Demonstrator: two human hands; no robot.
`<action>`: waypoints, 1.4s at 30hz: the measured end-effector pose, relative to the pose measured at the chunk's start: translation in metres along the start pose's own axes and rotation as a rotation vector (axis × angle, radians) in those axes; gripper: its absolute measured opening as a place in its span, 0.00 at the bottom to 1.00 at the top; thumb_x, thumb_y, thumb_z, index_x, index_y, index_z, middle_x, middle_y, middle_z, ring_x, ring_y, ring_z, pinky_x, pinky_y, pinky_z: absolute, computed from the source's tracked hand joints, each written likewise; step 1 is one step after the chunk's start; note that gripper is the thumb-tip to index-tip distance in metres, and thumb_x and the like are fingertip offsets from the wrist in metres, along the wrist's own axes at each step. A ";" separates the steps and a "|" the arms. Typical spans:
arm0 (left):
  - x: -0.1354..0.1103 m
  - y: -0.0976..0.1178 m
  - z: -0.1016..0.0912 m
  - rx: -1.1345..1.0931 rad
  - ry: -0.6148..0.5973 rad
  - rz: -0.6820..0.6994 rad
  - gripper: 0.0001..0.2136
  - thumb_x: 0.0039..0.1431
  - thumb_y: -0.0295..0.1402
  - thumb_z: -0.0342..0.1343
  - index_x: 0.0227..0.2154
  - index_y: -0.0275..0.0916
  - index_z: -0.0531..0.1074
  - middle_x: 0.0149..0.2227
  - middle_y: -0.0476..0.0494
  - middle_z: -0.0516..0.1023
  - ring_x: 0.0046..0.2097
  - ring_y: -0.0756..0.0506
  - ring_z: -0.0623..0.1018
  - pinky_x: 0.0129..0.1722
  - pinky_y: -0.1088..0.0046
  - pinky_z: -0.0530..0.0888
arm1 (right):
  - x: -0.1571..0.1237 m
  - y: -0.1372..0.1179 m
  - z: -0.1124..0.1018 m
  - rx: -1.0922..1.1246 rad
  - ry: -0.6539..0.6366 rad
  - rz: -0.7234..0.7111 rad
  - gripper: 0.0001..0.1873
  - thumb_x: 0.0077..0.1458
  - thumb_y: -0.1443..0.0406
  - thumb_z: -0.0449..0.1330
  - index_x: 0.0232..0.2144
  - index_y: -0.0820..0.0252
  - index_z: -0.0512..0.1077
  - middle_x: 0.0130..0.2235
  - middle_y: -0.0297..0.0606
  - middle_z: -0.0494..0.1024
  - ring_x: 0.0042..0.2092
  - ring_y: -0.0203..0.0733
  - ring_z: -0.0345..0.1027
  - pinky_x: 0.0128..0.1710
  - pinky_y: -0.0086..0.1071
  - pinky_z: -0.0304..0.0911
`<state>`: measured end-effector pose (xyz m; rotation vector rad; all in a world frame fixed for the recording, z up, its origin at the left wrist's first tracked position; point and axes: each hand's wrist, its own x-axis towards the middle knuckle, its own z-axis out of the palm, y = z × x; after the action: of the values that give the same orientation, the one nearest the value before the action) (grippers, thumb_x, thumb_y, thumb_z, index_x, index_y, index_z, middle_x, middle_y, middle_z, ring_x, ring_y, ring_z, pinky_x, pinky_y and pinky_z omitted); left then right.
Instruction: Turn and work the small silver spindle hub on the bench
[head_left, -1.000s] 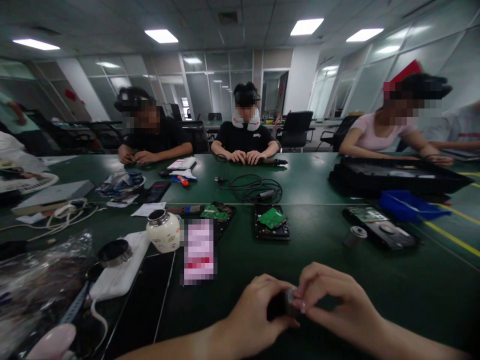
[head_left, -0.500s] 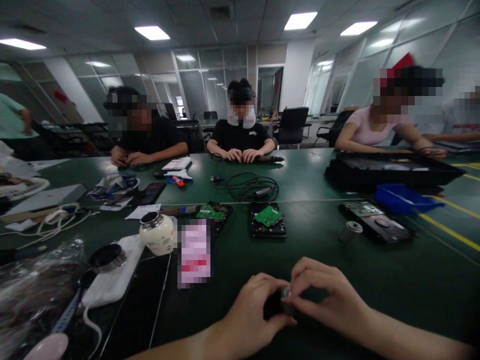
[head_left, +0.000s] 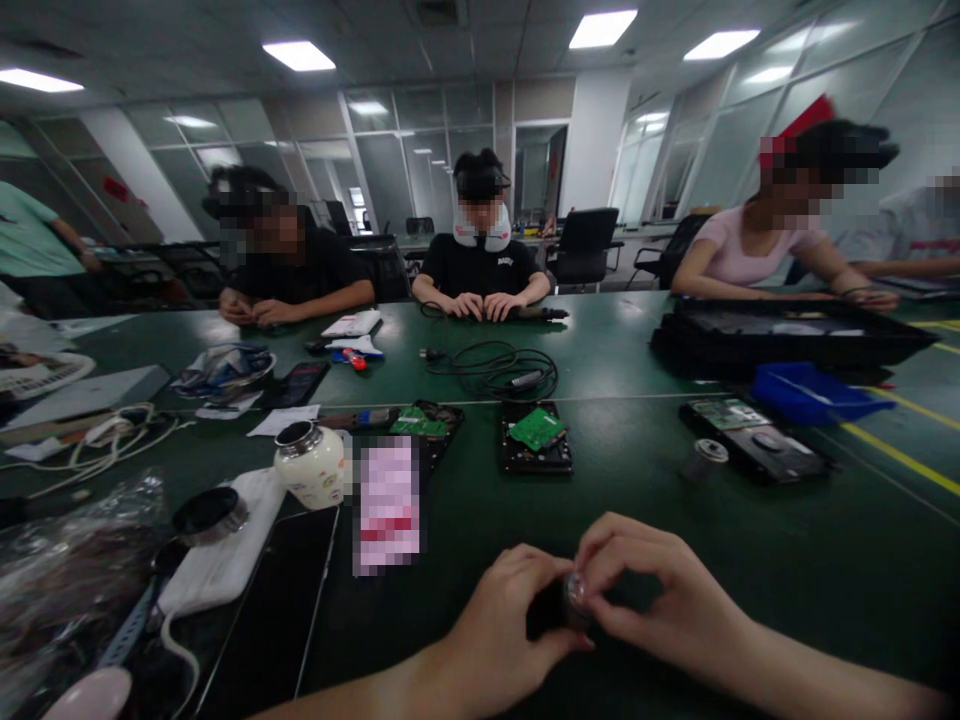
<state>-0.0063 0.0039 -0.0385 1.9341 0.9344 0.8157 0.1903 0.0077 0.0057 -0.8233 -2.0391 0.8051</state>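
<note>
My left hand [head_left: 510, 620] is closed, thumb and fingers curled around a small dark metal cylinder [head_left: 574, 604] above the near part of the green table. At the top end of this cylinder, my right hand [head_left: 652, 580] pinches with thumb and fingertips. The fingertips hide much of the cylinder, so its exact kind cannot be made out. Farther off on the right stands a similar silver metal can [head_left: 706, 461]. Beyond the hands lies an opened hard drive [head_left: 537, 442] with a green circuit board [head_left: 538, 430] loose on top.
Another hard drive [head_left: 757, 440] and a blue tray [head_left: 814, 392] lie at right. To the left are a cream bottle [head_left: 309, 468], a black tablet [head_left: 274, 610] and a white power bank-like block [head_left: 225, 545]. A coiled cable [head_left: 499, 372] sits mid-table. Three people work across the table.
Both hands keep almost the same place and grip on the small metal cylinder. The camera view has shifted slightly.
</note>
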 end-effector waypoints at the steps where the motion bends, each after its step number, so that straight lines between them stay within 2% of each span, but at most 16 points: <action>1: 0.000 0.000 0.000 -0.001 0.004 0.001 0.17 0.47 0.27 0.70 0.41 0.40 0.75 0.41 0.46 0.78 0.45 0.43 0.75 0.47 0.68 0.70 | 0.000 0.000 0.000 0.003 -0.002 0.002 0.09 0.48 0.76 0.63 0.29 0.57 0.76 0.33 0.34 0.77 0.35 0.35 0.73 0.36 0.28 0.68; 8: -0.001 0.000 0.000 0.003 0.003 0.031 0.17 0.47 0.27 0.70 0.42 0.40 0.76 0.42 0.46 0.78 0.45 0.43 0.75 0.47 0.68 0.70 | 0.004 -0.004 -0.001 0.009 0.007 0.005 0.10 0.46 0.77 0.63 0.28 0.58 0.75 0.31 0.35 0.76 0.34 0.36 0.73 0.34 0.28 0.68; 17: 0.000 0.001 -0.002 -0.006 -0.018 0.041 0.17 0.48 0.28 0.69 0.42 0.41 0.76 0.43 0.46 0.78 0.46 0.43 0.75 0.49 0.67 0.70 | 0.005 -0.003 -0.005 0.014 0.005 -0.038 0.07 0.49 0.75 0.65 0.28 0.59 0.74 0.31 0.34 0.77 0.34 0.34 0.73 0.33 0.26 0.68; 21: 0.000 0.001 -0.001 -0.003 -0.001 0.019 0.17 0.48 0.28 0.70 0.42 0.39 0.75 0.42 0.44 0.78 0.45 0.43 0.75 0.48 0.67 0.71 | 0.004 0.001 -0.007 0.016 -0.066 -0.029 0.07 0.49 0.71 0.68 0.32 0.58 0.76 0.35 0.36 0.78 0.38 0.36 0.74 0.38 0.28 0.69; 24: 0.000 0.002 -0.001 0.003 -0.001 0.003 0.17 0.48 0.29 0.70 0.42 0.39 0.75 0.42 0.44 0.77 0.44 0.43 0.75 0.46 0.67 0.71 | 0.001 0.001 -0.007 0.045 -0.107 0.031 0.07 0.50 0.68 0.69 0.34 0.58 0.77 0.37 0.37 0.78 0.40 0.38 0.74 0.40 0.31 0.69; 28: 0.001 0.002 -0.001 0.011 -0.022 -0.014 0.18 0.48 0.30 0.70 0.43 0.39 0.75 0.42 0.44 0.77 0.45 0.42 0.75 0.46 0.67 0.71 | 0.002 0.000 -0.008 0.080 -0.061 0.124 0.04 0.51 0.67 0.68 0.31 0.58 0.77 0.34 0.36 0.78 0.38 0.37 0.74 0.40 0.31 0.69; 31: 0.000 0.000 0.000 0.005 -0.016 0.003 0.18 0.48 0.29 0.70 0.43 0.40 0.75 0.42 0.45 0.77 0.45 0.42 0.75 0.47 0.67 0.71 | 0.003 -0.002 -0.007 0.081 -0.053 0.169 0.03 0.51 0.68 0.67 0.30 0.58 0.77 0.34 0.36 0.78 0.35 0.36 0.73 0.36 0.29 0.69; 37: -0.001 -0.001 0.000 0.003 -0.020 0.012 0.19 0.48 0.29 0.70 0.44 0.42 0.75 0.43 0.46 0.78 0.46 0.42 0.75 0.48 0.66 0.71 | 0.003 -0.004 -0.004 0.083 -0.005 0.133 0.04 0.49 0.71 0.66 0.29 0.60 0.75 0.33 0.35 0.76 0.30 0.33 0.70 0.29 0.25 0.67; 39: 0.000 0.001 -0.001 0.005 -0.023 0.014 0.20 0.48 0.29 0.70 0.45 0.43 0.75 0.44 0.46 0.78 0.46 0.42 0.75 0.49 0.66 0.71 | 0.004 -0.001 -0.011 0.097 0.031 0.115 0.05 0.49 0.70 0.66 0.29 0.59 0.74 0.33 0.35 0.75 0.31 0.33 0.70 0.30 0.26 0.68; 42: 0.000 0.005 -0.003 0.005 -0.031 0.003 0.21 0.48 0.29 0.70 0.46 0.44 0.75 0.45 0.46 0.78 0.47 0.42 0.75 0.50 0.65 0.70 | 0.005 0.015 -0.033 0.051 0.155 0.074 0.06 0.50 0.69 0.67 0.29 0.59 0.71 0.35 0.36 0.74 0.34 0.35 0.72 0.34 0.28 0.71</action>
<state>-0.0076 0.0031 -0.0328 1.9474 0.9154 0.7835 0.2193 0.0289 0.0126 -0.9081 -1.8538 0.8052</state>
